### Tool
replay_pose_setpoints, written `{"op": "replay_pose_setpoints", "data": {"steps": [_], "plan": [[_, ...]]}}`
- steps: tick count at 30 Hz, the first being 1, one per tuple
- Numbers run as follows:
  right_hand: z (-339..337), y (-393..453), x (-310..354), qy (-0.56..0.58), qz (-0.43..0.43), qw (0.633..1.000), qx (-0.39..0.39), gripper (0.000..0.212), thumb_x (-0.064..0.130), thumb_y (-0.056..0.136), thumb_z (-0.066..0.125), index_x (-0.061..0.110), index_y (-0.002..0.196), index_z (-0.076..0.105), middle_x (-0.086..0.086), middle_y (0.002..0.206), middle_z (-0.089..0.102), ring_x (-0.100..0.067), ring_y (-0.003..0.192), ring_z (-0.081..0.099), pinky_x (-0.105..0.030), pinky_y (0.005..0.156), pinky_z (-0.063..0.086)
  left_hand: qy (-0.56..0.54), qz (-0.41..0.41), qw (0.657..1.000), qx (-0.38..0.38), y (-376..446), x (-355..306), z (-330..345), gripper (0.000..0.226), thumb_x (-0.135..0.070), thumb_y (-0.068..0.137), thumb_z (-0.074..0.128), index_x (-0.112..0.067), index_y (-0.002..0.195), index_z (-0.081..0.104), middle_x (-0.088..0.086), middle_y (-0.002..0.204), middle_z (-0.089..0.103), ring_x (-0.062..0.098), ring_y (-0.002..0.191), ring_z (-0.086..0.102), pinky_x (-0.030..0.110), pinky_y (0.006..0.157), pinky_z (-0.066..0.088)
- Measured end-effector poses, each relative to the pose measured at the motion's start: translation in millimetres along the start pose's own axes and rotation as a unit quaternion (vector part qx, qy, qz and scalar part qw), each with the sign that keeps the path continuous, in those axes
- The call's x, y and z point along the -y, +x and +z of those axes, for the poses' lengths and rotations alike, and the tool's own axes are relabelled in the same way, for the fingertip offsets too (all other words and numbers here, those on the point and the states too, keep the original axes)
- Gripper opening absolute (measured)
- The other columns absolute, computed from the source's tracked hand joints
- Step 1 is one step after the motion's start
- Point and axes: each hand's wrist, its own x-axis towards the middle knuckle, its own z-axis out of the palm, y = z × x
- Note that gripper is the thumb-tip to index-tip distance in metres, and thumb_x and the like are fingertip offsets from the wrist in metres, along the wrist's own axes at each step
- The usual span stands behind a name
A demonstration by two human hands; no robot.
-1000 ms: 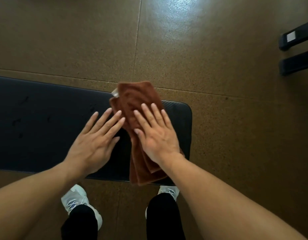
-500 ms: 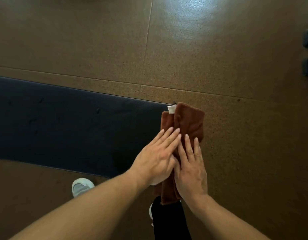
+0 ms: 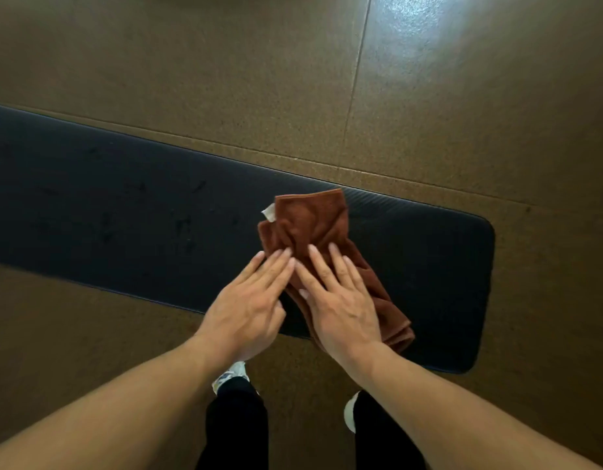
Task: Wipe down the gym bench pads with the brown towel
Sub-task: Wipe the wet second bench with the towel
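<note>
On the dark bench pad, toward its right end, my brown towel lies bunched and folded, its near end trailing over the pad's front edge toward me and a small white tag poking out at its left side. From the head view, both my hands are flat on the cloth: my left hand rests palm down with fingers straight and close together, fingertips on the towel's left part, and my right hand presses palm down with fingers slightly fanned over its middle. Neither hand pinches anything; they are pushing the towel against the pad. I judge I am mid-wipe near the right end. Faint dark marks show on the pad to my left, so that long stretch likely needs passes, as does the short strip right of the towel. Whether any part is already clean I cannot tell. Below, my shoes stand on the speckled floor.
</note>
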Motion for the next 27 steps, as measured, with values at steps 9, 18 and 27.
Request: {"op": "replay_pose_setpoints", "data": {"steps": [9,18,27], "plan": [[11.1,80.8,102.8,-0.015,-0.108,0.993,0.054,0.053,0.044,0.112,0.027,0.032,0.164,0.022,0.000,0.173,0.015,-0.026,0.160,0.004,-0.045,0.130,0.007,0.077,-0.021,0.996,0.037,-69.5,125.9,-37.0,0.067,-0.029,0.096,0.034,-0.002,0.157,0.029,0.015,0.164,0.027,0.020,0.154,0.025,0.036,0.127,0.005],[-9.4,81.7,17.6,-0.022,0.026,0.999,-0.010,0.052,0.045,0.111,0.027,0.033,0.161,0.029,0.002,0.171,0.021,-0.023,0.160,0.011,-0.047,0.129,0.013,0.040,-0.005,0.999,-0.014,37.3,58.5,-42.7,0.069,-0.035,0.097,0.025,-0.004,0.159,0.026,0.015,0.166,0.024,0.024,0.156,0.020,0.041,0.128,0.008],[-42.1,-43.8,-145.5,0.069,0.393,0.915,-0.057,0.055,0.048,0.111,0.012,0.035,0.165,0.013,0.004,0.174,0.008,-0.019,0.160,0.001,-0.047,0.130,0.006,0.011,0.034,0.991,0.126,94.2,-60.5,-31.6,0.064,-0.042,0.106,0.027,-0.024,0.163,0.002,0.003,0.171,-0.011,0.020,0.155,-0.018,0.040,0.128,-0.006]]}}
